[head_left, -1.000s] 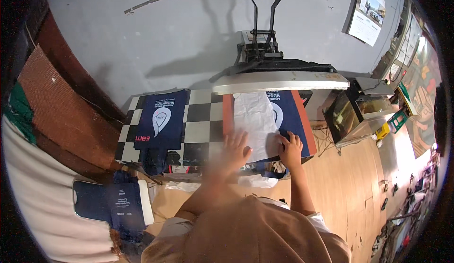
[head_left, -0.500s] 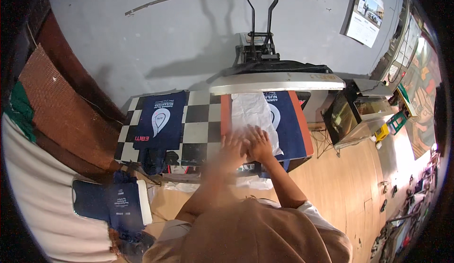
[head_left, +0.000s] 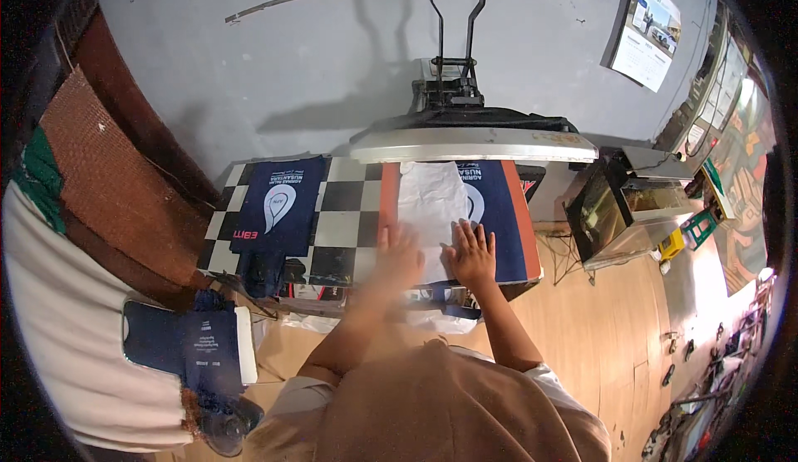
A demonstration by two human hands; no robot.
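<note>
A navy cloth bag [head_left: 509,213] with a white leaf-shaped print lies on the orange-brown lower bed [head_left: 529,228] of a heat press. A creased white paper sheet [head_left: 434,204] covers its left part. My right hand [head_left: 472,256] is open, fingers spread flat at the sheet's lower right edge and over the navy cloth. Near the lower left edge of the sheet is my left hand [head_left: 400,256], blurred by motion, its fingers stretched out. Neither hand grips anything. Behind the sheet, the press's upper plate [head_left: 482,148] stands raised.
To the left, another printed navy bag [head_left: 278,204] lies on the checkered table [head_left: 347,229], its straps over the front edge. More dark cloth pieces [head_left: 212,350] lie lower left. A glass tank [head_left: 632,208] stands at the right; black press handles [head_left: 455,30] rise at the back.
My hands have moved apart from the middle of the sheet, the right one onto its right edge. The sheet now lies flatter and straighter, uncovering less cloth at its lower end.
</note>
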